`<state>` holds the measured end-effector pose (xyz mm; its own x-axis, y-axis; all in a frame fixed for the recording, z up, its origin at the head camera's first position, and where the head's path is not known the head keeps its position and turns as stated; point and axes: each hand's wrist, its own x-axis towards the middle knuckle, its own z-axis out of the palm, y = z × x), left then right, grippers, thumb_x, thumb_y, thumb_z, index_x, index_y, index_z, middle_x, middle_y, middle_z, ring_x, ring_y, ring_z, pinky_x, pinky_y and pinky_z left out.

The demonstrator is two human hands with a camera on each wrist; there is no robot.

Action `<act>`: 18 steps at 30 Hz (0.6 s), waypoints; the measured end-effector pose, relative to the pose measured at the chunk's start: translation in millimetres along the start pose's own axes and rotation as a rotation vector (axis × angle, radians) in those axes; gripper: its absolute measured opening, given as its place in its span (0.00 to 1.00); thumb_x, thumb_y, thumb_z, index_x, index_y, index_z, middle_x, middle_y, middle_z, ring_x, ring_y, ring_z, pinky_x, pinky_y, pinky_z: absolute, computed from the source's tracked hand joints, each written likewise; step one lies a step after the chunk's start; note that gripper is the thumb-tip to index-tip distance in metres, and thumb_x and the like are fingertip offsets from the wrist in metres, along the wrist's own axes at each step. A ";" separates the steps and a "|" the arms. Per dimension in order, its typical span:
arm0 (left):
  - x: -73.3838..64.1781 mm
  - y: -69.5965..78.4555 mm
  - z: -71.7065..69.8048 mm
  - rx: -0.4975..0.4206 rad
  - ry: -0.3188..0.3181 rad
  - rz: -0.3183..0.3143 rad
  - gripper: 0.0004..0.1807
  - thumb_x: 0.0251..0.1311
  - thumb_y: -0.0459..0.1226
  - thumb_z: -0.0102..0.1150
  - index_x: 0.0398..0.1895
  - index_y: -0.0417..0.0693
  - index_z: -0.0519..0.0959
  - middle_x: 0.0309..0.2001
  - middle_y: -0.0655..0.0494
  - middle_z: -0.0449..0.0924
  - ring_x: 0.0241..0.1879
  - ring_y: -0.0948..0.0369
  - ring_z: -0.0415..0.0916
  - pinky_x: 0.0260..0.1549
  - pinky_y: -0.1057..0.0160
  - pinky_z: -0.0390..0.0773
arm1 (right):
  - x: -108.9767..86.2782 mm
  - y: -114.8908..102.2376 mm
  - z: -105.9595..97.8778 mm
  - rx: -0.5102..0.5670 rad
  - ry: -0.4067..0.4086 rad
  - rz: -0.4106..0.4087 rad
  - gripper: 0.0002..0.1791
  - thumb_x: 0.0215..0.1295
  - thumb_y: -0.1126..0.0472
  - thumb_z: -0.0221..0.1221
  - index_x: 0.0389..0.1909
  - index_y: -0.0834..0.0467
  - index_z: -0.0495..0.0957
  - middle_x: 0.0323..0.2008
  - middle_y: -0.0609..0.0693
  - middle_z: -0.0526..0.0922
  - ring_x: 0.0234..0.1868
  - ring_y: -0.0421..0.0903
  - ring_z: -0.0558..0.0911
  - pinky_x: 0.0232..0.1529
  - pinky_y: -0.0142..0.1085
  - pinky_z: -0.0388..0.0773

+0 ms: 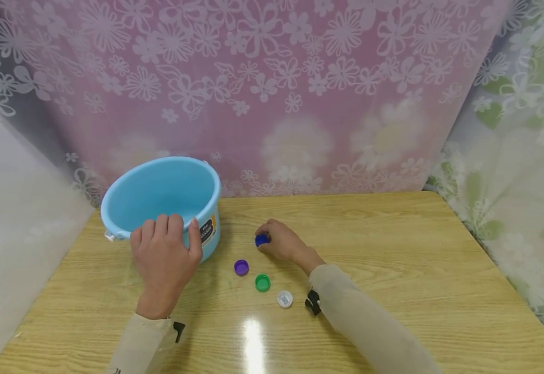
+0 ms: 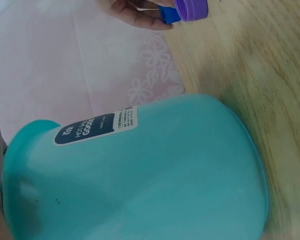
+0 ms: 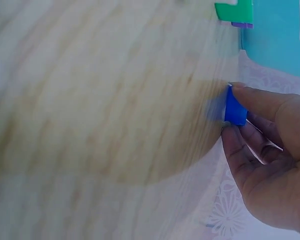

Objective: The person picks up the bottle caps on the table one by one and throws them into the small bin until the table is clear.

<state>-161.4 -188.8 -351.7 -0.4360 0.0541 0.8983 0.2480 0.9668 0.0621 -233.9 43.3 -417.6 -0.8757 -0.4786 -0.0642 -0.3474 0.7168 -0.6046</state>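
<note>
Has a round white plastic cap (image 1: pixel 284 299) farthest from the back edge of the tabletop (image 1: pixel 440 259), then a round green plastic cap (image 1: pixel 262 283) and a round purple plastic cap (image 1: pixel 241 267), slanting toward the back left corner. Beyond these, pinches a round dark-blue plastic cap (image 1: pixel 261 240) between thumb and fingers of the nearer right hand (image 1: pixel 283 241), well apart from and to the right of a round light-blue plastic bucket (image 1: pixel 159 176). By that back left corner, grips the bucket's near rim with the left hand (image 1: pixel 166 257), fingers hooked inside.

A pink floral curtain (image 1: pixel 295 104) hangs behind a wood-grain table (image 1: pixel 416 249) reflecting bright light (image 1: pixel 253 343).
</note>
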 end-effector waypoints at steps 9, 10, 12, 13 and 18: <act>-0.4 -0.2 -1.9 0.006 -0.008 0.006 0.19 0.61 0.46 0.46 0.19 0.41 0.64 0.18 0.48 0.60 0.19 0.47 0.57 0.28 0.47 0.62 | 8.4 6.3 -15.6 0.174 0.064 0.076 0.22 0.64 0.61 0.61 0.58 0.62 0.75 0.49 0.55 0.78 0.46 0.48 0.78 0.45 0.38 0.76; -0.4 -0.3 -2.1 0.006 -0.010 0.007 0.20 0.61 0.46 0.45 0.19 0.41 0.64 0.18 0.48 0.60 0.19 0.47 0.57 0.29 0.47 0.62 | 9.5 5.6 -20.1 0.198 0.083 0.075 0.22 0.65 0.60 0.60 0.59 0.62 0.74 0.50 0.56 0.78 0.45 0.49 0.78 0.44 0.38 0.77; -0.2 -0.4 -2.4 0.006 -0.010 0.007 0.20 0.61 0.47 0.45 0.19 0.41 0.64 0.18 0.48 0.60 0.19 0.47 0.57 0.28 0.47 0.61 | 11.4 2.8 -30.4 0.235 0.117 0.064 0.23 0.66 0.59 0.59 0.60 0.62 0.73 0.51 0.56 0.77 0.46 0.49 0.78 0.42 0.38 0.77; -0.1 -0.5 -2.6 0.004 -0.005 0.007 0.20 0.61 0.47 0.45 0.19 0.41 0.64 0.18 0.48 0.60 0.19 0.47 0.57 0.28 0.47 0.61 | 12.1 0.8 -36.0 0.250 0.130 0.066 0.24 0.67 0.58 0.58 0.61 0.61 0.72 0.52 0.56 0.77 0.46 0.49 0.78 0.41 0.38 0.77; 1.3 -0.2 -2.9 0.008 0.011 0.013 0.19 0.60 0.46 0.47 0.19 0.41 0.64 0.18 0.48 0.60 0.19 0.47 0.57 0.27 0.47 0.61 | 14.0 -15.3 -64.2 0.307 0.190 0.065 0.25 0.68 0.54 0.57 0.64 0.54 0.70 0.54 0.53 0.76 0.48 0.48 0.77 0.40 0.39 0.77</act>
<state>-159.5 -189.7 -349.3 -0.4233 0.0638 0.9037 0.2464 0.9680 0.0471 -262.3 58.2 -358.3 -0.9493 -0.3137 0.0203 -0.1970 0.5433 -0.8161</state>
